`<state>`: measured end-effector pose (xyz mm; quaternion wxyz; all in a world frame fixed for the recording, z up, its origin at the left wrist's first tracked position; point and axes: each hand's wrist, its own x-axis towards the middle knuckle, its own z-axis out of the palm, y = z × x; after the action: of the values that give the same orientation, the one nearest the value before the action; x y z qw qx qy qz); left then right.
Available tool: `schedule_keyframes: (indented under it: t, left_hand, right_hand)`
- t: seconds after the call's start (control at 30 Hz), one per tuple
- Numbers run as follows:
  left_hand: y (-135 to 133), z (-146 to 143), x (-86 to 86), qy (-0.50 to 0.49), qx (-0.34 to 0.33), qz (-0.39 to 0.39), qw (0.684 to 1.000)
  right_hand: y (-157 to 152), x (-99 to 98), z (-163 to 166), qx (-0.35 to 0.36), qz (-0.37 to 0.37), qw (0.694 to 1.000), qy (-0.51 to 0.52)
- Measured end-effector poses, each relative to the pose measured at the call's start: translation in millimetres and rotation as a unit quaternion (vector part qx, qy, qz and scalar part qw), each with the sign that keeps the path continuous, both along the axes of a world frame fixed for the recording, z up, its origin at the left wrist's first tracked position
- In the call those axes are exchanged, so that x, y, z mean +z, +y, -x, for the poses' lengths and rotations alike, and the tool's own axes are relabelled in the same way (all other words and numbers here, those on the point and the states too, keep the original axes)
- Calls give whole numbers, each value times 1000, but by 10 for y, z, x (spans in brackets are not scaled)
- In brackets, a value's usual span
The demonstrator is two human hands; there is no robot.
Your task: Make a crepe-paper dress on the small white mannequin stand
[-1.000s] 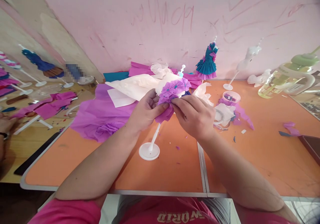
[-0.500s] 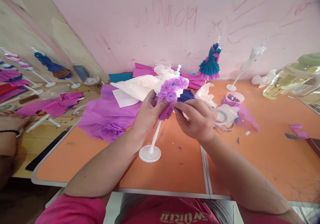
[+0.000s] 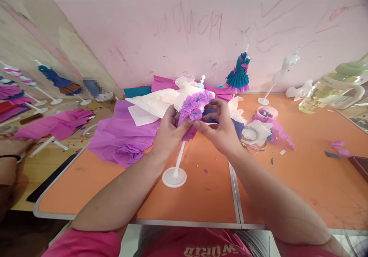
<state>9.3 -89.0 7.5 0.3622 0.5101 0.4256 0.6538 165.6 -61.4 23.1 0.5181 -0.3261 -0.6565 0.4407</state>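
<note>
A small dress form on a white stand rises from the orange table. Purple crepe-paper flowers cover its top and a purple paper skirt hangs below them. My left hand is closed around the purple paper on the form's left side. My right hand curls beside it on the right, thumb and fingertips pinching at the flowers' edge. What the fingertips pinch is too small to name.
Purple crepe paper, white tissue and pink sheets lie behind my hands. A finished teal dress model, a bare white form, a small tub, a tape roll and a drinking bottle stand at the right. Another person's hand is at the left.
My right hand has lifted and shifted up to the flowers' right side, its fingers curling more. The left hand has kept its hold; the form and stand barely moved.
</note>
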Motion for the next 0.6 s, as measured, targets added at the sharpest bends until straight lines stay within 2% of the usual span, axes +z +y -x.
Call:
schedule_keyframes:
  t: [0.07, 0.1, 0.2, 0.27, 0.37, 0.47, 0.6]
  left_hand:
    - [12, 19, -23, -2, 0, -9, 1000]
    - [19, 26, -37, 0, -1, -13, 1000]
    - [39, 29, -75, 11, 3, -23, 1000]
    - [47, 20, -89, 9, 3, -31, 999]
    - [52, 23, -93, -6, -19, -43, 999]
    - [60, 69, -85, -12, -63, -58, 996]
    - [63, 120, -69, 12, -101, -48, 994]
  right_hand:
    - [13, -21, 22, 50, 43, 998, 12]
    - [19, -32, 31, 51, 57, 997, 14]
    - [34, -46, 36, -4, 96, 995, 7]
    - [43, -38, 24, -5, 154, 988, 1]
    - [54, -14, -3, 92, 229, 969, 7]
    - [63, 6, -25, 147, 230, 961, 39]
    - [76, 20, -37, 130, 201, 964, 112]
